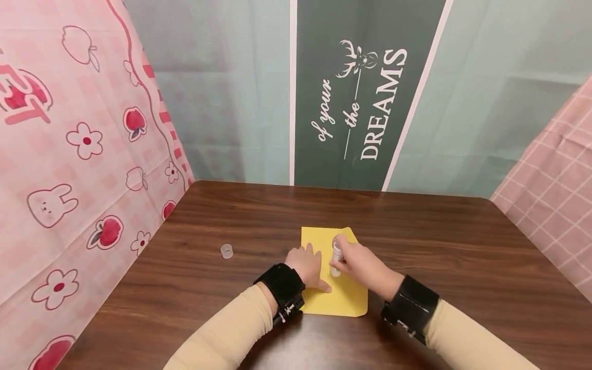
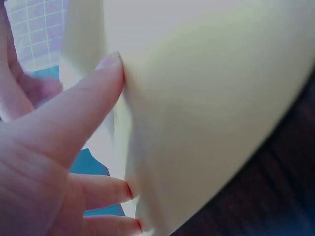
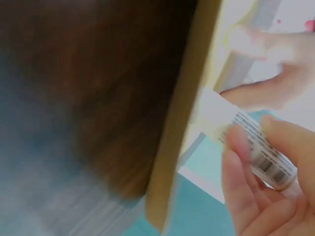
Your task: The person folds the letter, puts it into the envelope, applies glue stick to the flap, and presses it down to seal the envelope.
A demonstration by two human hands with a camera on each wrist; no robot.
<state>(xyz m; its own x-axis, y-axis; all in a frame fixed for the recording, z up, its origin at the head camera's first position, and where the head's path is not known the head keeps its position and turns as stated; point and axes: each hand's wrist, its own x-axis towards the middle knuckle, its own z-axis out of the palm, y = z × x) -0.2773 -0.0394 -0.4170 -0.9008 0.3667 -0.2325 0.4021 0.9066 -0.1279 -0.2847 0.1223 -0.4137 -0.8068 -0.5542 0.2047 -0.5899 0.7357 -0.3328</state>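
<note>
A yellow sheet of paper or card (image 1: 339, 303) lies on the brown table. My left hand (image 1: 305, 266) rests on its left part with the fingers spread; in the left wrist view the thumb and fingertips of that left hand (image 2: 44, 167) touch the pale sheet (image 2: 206, 108). My right hand (image 1: 361, 262) grips a white glue stick (image 1: 337, 253), its lower end down against the sheet. Seen from the right wrist, the glue stick (image 3: 266, 155) shows a printed barcode, and the fingers of the right hand (image 3: 275, 196) wrap around it.
A small clear cap (image 1: 226, 251) sits on the table (image 1: 259, 210) to the left of the sheet. Curtains hang around the table: a pink patterned one (image 1: 106, 180) at left, a green one (image 1: 231, 92) behind, and a pink checked one (image 1: 559, 190) at right.
</note>
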